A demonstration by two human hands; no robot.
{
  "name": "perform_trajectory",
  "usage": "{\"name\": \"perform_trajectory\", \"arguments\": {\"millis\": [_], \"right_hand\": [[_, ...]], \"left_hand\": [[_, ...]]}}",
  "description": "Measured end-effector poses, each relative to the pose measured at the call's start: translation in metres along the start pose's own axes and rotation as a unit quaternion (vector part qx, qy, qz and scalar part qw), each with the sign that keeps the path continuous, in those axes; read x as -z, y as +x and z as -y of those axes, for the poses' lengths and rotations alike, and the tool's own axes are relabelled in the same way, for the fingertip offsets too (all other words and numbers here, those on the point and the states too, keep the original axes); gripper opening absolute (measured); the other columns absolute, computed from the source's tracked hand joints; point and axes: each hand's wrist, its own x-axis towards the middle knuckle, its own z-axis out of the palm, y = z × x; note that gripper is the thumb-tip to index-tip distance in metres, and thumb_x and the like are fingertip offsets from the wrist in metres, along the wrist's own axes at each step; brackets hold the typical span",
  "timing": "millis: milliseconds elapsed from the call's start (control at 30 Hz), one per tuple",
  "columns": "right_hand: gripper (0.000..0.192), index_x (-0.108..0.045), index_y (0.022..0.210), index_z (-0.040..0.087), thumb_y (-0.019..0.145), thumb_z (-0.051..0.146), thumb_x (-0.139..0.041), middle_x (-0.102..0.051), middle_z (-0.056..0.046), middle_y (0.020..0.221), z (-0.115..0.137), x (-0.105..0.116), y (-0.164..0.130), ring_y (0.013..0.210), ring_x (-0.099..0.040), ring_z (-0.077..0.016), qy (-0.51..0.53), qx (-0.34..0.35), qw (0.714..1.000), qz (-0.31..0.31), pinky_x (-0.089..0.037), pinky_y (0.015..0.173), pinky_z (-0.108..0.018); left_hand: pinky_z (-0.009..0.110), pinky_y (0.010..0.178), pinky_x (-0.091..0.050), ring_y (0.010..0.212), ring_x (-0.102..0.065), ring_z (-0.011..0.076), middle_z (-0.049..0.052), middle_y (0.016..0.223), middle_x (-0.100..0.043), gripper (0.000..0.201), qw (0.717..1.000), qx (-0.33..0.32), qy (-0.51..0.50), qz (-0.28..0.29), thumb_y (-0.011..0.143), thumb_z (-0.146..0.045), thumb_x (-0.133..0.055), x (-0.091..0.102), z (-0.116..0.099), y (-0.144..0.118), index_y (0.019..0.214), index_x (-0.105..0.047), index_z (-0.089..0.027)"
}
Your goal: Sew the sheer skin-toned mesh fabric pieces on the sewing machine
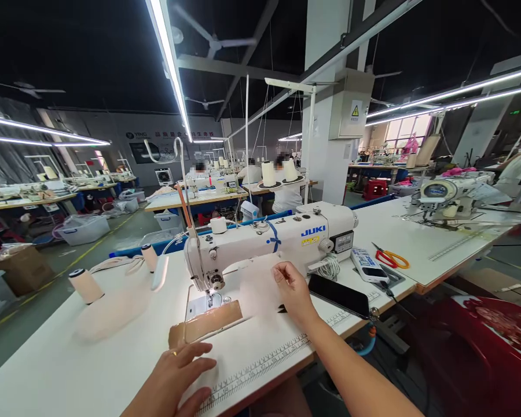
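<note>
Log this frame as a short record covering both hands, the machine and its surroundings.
Left hand: fingers spread, on the near side of the tan strip; nothing visibly held
Right hand: fingers curled; a dark pointed tip shows beside it, grip unclear
Machine: white JUKI sewing machine with a blue tie around its arm
Right of machine: black phone, red-and-orange-handled scissors
Left of machine: two peach thread cones
Background: other people among sewing stations

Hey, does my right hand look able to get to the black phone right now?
Likely yes: the black phone lies close beside your right hand, with nothing visible covering it, though a dark pointed item shows at that hand.
</note>
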Motion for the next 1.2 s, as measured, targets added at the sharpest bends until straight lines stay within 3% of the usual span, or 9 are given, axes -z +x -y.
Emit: {"name": "perform_trajectory", "arguments": {"millis": [167, 267, 333, 467, 733, 867, 1000, 1100, 1200], "right_hand": [[0.030, -0.058, 0.088, 0.023, 0.103, 0.048, -0.051, -0.057, -0.002, 0.085, 0.022, -0.018, -0.029, 0.082, -0.053, -0.0190, 0.049, 0.016, 0.997, 0.049, -0.045, 0.078, -0.031], [0.033, -0.060, 0.085, 0.022, 0.102, 0.050, -0.054, -0.059, -0.002, 0.083, 0.033, -0.037, -0.054, 0.080, -0.053, -0.0183, 0.089, 0.010, 0.990, 0.105, -0.045, 0.077, -0.030], [0.036, -0.060, 0.084, 0.021, 0.100, 0.054, -0.057, -0.058, -0.001, 0.079, 0.038, -0.048, -0.067, 0.075, -0.052, -0.0170, 0.140, -0.041, 0.981, 0.132, -0.044, 0.072, -0.029], [0.046, -0.058, 0.082, 0.021, 0.092, 0.065, -0.064, -0.055, 0.002, 0.069, 0.042, -0.061, -0.082, 0.064, -0.049, -0.0147, 0.225, -0.170, 0.948, 0.146, -0.043, 0.062, -0.026], [0.051, -0.055, 0.083, 0.021, 0.088, 0.070, -0.067, -0.058, 0.001, 0.071, 0.038, -0.070, -0.098, 0.064, -0.055, -0.0144, 0.265, -0.239, 0.909, 0.217, -0.046, 0.060, -0.025], [0.039, -0.059, 0.086, 0.021, 0.099, 0.057, -0.059, -0.060, 0.001, 0.076, 0.043, -0.060, -0.100, 0.071, -0.056, -0.0146, 0.200, -0.145, 0.938, 0.242, -0.047, 0.068, -0.026], [0.020, -0.070, 0.101, 0.023, 0.105, 0.034, -0.054, -0.070, -0.004, 0.097, 0.051, -0.048, -0.099, 0.095, -0.065, -0.0200, 0.085, 0.054, 0.930, 0.354, -0.050, 0.087, -0.032], [0.024, -0.067, 0.122, 0.023, 0.099, 0.020, -0.060, -0.068, -0.011, 0.117, 0.041, -0.052, -0.092, 0.112, -0.061, -0.0267, -0.071, 0.131, 0.941, 0.302, -0.050, 0.098, -0.042], [0.026, -0.072, 0.108, 0.022, 0.091, 0.006, -0.063, -0.069, -0.009, 0.106, 0.020, -0.059, -0.074, 0.102, -0.063, -0.0247, -0.176, 0.137, 0.927, 0.303, -0.055, 0.089, -0.037]], "left_hand": [[0.043, 0.101, -0.058, 0.115, -0.067, 0.0313, 0.008, 0.125, -0.074, 0.048, 0.939, 0.161, -0.260, 0.154, 0.088, -0.064, -0.062, 0.002, -0.023, 0.030, 0.116, -0.075, -0.027], [0.043, 0.102, -0.056, 0.126, -0.062, 0.0331, 0.013, 0.133, -0.068, 0.076, 0.881, 0.219, -0.414, 0.066, 0.073, -0.065, -0.079, -0.001, -0.030, 0.045, 0.135, -0.064, -0.024], [0.042, 0.097, -0.056, 0.116, -0.065, 0.0328, 0.012, 0.117, -0.072, 0.074, 0.853, 0.233, -0.466, 0.027, 0.067, -0.063, -0.084, -0.002, -0.031, 0.048, 0.125, -0.068, -0.022], [0.038, 0.085, -0.053, 0.089, -0.064, 0.0245, 0.005, 0.088, -0.067, 0.048, 0.870, 0.245, -0.428, -0.008, 0.074, -0.065, -0.077, 0.005, -0.024, 0.042, 0.082, -0.067, -0.018], [0.031, 0.072, -0.048, 0.072, -0.057, 0.0174, -0.003, 0.072, -0.057, 0.048, 0.861, 0.221, -0.458, -0.001, 0.073, -0.057, -0.080, 0.006, -0.009, 0.034, 0.097, -0.061, -0.019], [0.036, 0.082, -0.051, 0.081, -0.060, 0.0214, 0.001, 0.080, -0.062, 0.046, 0.909, 0.207, -0.360, -0.028, 0.078, -0.053, -0.071, 0.007, -0.005, 0.034, 0.111, -0.067, -0.020], [0.042, 0.091, -0.048, 0.096, -0.060, 0.0290, 0.007, 0.091, -0.068, 0.034, 0.971, 0.166, -0.173, -0.017, 0.083, -0.051, -0.059, 0.020, 0.004, 0.033, 0.084, -0.077, -0.023], [0.038, 0.083, -0.051, 0.087, -0.063, 0.0271, 0.005, 0.089, -0.072, 0.033, 0.960, 0.194, -0.203, 0.021, 0.082, -0.048, -0.056, 0.034, 0.011, 0.030, 0.084, -0.077, -0.024], [0.035, 0.079, -0.055, 0.083, -0.066, 0.0261, 0.005, 0.084, -0.073, 0.035, 0.924, 0.237, -0.299, 0.023, 0.083, -0.051, -0.056, 0.050, 0.017, 0.025, 0.079, -0.075, -0.022]]}}
